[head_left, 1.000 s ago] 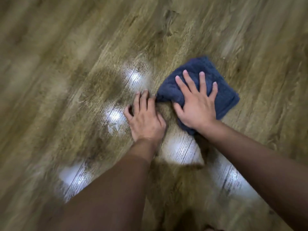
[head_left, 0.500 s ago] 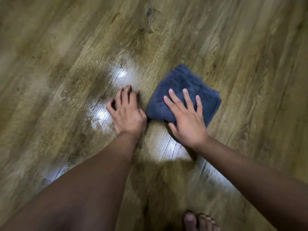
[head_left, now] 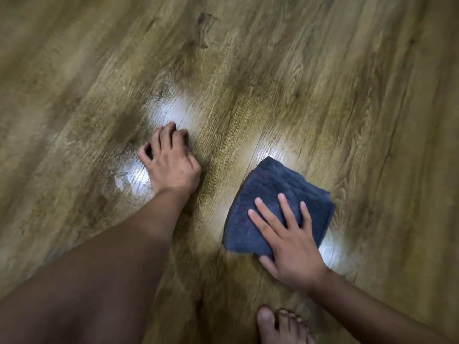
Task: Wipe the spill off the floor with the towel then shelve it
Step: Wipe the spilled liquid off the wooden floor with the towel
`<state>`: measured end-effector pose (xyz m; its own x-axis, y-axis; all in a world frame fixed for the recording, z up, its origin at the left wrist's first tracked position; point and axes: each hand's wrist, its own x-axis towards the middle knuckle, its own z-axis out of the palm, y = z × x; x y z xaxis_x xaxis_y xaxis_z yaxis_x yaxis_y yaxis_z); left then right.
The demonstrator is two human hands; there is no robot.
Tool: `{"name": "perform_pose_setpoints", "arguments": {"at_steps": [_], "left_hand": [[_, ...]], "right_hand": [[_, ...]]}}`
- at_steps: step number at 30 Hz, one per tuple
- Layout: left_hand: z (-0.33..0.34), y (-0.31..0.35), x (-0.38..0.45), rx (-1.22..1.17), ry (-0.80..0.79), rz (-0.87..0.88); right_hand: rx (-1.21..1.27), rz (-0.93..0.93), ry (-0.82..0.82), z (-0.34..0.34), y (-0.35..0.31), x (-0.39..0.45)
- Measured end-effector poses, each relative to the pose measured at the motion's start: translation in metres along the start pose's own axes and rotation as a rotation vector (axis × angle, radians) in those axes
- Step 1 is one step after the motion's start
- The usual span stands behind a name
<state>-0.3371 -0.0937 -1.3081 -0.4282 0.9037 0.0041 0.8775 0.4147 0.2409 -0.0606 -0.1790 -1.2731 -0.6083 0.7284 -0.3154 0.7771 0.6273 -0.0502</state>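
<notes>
- A wood-grain plank floor (head_left: 323, 70) fills our whole view from the head camera, its brown-green boards running on a slant and streaked with motion blur toward the edges.
- We see bright glossy patches on the boards: one beside our left hand (head_left: 171, 165), another just past the far corner of the towel (head_left: 278, 207), and a third at the towel's right edge. Whether these are wet film or only light reflected off the floor, we cannot tell.
- The folded dark blue towel lies flat on the floor right of centre, well apart from the left hand, with a stretch of bare boards between them.
- Our right hand (head_left: 290, 247) presses palm-down on the near part of the towel, its fingers (head_left: 285, 209) straight and spread wide across the cloth; the thumb lies off the towel's near edge, against the floor. The hand grips nothing, it only bears down.
- Our left hand is planted on the bare boards, its fingers (head_left: 169, 135) curled under at the tips and drawn close together, holding nothing.
- Both bare forearms reach in from the lower edge of the view, the left one large and dark in the foreground.
- A bare foot (head_left: 280, 326) shows at the bottom edge, toes pointing toward the towel, just beside the right forearm.
</notes>
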Motion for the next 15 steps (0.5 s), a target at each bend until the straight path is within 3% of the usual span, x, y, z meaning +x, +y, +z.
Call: {"name": "perform_pose_setpoints", "arguments": {"at_steps": [10,15], "left_hand": [[-0.003,0.005,-0.001,0.043,-0.029,0.026],[-0.015,0.018,0.023,0.200,-0.091,0.006]], "right_hand": [[0.095,0.101,0.038,-0.013,0.010,0.051],[0.101,0.093,0.078,-0.012,0.027,0.067]]}}
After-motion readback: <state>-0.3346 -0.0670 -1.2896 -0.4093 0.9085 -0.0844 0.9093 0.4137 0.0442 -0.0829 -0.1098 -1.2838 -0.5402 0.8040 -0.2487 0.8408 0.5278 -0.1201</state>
